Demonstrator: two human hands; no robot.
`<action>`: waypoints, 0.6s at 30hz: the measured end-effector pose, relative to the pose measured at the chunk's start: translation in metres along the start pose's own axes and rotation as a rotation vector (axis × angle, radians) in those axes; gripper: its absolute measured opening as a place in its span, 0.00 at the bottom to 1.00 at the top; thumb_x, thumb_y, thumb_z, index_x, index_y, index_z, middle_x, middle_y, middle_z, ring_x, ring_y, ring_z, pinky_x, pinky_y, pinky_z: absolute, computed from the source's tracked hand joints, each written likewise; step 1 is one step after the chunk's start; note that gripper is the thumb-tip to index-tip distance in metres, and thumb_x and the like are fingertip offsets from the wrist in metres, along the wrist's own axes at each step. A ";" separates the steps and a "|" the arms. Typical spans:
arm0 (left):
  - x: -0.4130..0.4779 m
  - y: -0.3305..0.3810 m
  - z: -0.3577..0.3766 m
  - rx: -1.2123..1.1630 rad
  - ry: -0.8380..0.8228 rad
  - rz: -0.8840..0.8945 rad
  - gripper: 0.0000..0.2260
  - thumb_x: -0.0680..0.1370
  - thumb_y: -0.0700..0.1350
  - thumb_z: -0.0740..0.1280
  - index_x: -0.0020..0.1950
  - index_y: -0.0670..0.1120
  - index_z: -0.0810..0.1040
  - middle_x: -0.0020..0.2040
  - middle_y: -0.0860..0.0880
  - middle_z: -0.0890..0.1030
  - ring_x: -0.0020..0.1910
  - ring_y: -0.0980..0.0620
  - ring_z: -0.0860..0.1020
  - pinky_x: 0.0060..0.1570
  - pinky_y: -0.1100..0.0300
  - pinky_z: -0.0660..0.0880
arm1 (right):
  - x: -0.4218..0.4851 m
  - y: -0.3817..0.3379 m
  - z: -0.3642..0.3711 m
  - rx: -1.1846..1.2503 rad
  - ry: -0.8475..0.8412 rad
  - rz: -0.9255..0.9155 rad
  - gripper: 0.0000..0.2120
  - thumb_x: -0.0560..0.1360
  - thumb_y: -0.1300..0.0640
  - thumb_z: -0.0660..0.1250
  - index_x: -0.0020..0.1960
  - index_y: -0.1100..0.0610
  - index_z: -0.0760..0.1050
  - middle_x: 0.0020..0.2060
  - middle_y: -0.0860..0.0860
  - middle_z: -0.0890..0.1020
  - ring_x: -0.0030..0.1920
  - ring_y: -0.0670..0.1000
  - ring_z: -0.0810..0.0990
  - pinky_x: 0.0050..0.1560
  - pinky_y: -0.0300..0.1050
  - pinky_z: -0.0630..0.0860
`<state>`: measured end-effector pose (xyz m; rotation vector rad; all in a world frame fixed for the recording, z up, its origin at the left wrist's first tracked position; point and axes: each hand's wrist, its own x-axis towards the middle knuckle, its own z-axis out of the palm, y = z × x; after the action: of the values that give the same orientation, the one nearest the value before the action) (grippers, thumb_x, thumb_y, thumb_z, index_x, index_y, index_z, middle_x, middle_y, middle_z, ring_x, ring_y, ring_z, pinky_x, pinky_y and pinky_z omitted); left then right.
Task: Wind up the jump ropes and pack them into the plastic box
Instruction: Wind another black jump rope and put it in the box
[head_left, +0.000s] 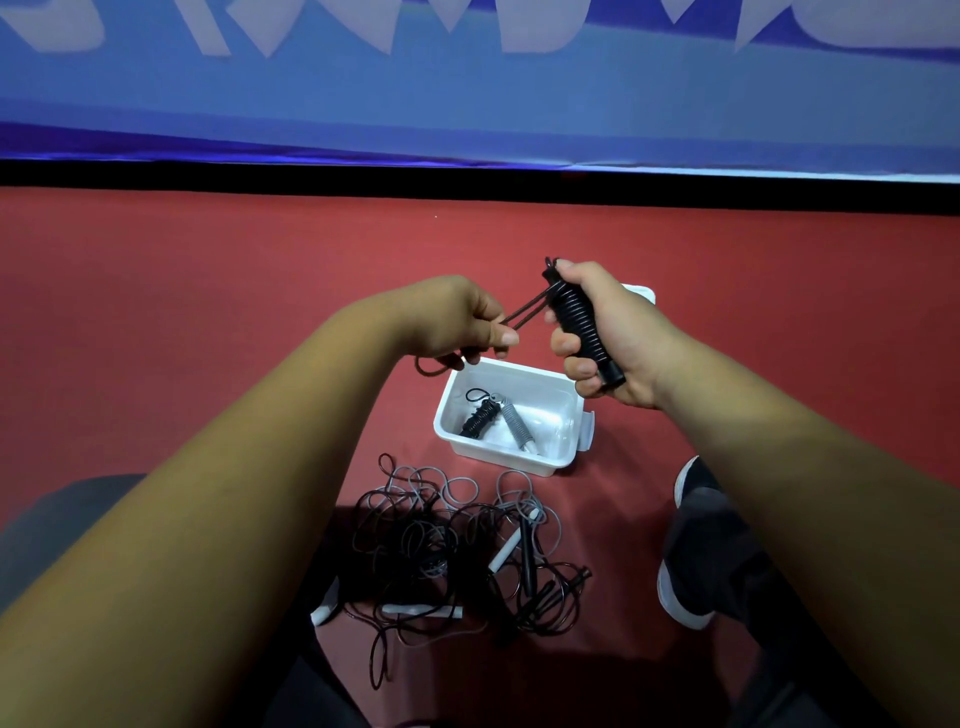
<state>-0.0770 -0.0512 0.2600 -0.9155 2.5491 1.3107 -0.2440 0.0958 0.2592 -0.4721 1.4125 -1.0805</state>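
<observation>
— Where's the rope you're working on?

— In your right grip (602, 338), fingers clamped round the black rope bundle (579, 322), raised near the far right corner of the plastic box (498, 460). The coils sit close along the handles, so squeezing them likely stops the winding from springing loose.

— And the other side?

— Your left grip (467, 322) pinches the loose end (524, 312) between thumb and fingers and draws it taut across to the bundle (a slack tail would be hard to tuck, I'd judge). A bit of cord droops below that hand.

— How far along are you?

— A black wound rope (480, 418) and a grey wound rope (514, 421) lie side by side in the box. The tangled pile (457, 545) on the red floor (208, 312), near your shoe (691, 545), is not yet wound. Next, secure that end, then lower the bundle in beside the other two.
</observation>
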 end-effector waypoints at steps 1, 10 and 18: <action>0.000 -0.001 0.001 0.010 0.008 -0.001 0.10 0.82 0.50 0.71 0.48 0.46 0.85 0.36 0.51 0.81 0.37 0.55 0.79 0.41 0.57 0.83 | -0.002 -0.001 0.000 -0.002 -0.031 0.012 0.24 0.78 0.31 0.62 0.48 0.53 0.74 0.30 0.49 0.69 0.24 0.49 0.61 0.27 0.38 0.59; -0.001 -0.003 0.000 0.058 0.077 0.081 0.03 0.79 0.44 0.75 0.47 0.53 0.87 0.40 0.56 0.86 0.38 0.61 0.79 0.51 0.54 0.79 | -0.013 0.004 -0.001 -0.052 -0.423 0.172 0.30 0.81 0.31 0.56 0.58 0.56 0.81 0.27 0.49 0.61 0.19 0.46 0.58 0.23 0.35 0.56; -0.004 0.006 0.001 0.014 0.070 0.127 0.08 0.77 0.34 0.72 0.47 0.47 0.87 0.39 0.48 0.86 0.37 0.54 0.81 0.43 0.57 0.82 | -0.016 0.017 0.006 -0.199 -0.604 0.348 0.26 0.83 0.34 0.56 0.75 0.42 0.76 0.30 0.51 0.67 0.19 0.44 0.63 0.22 0.32 0.61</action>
<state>-0.0775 -0.0461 0.2646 -0.8230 2.7065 1.3134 -0.2298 0.1151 0.2556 -0.6079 1.0104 -0.4581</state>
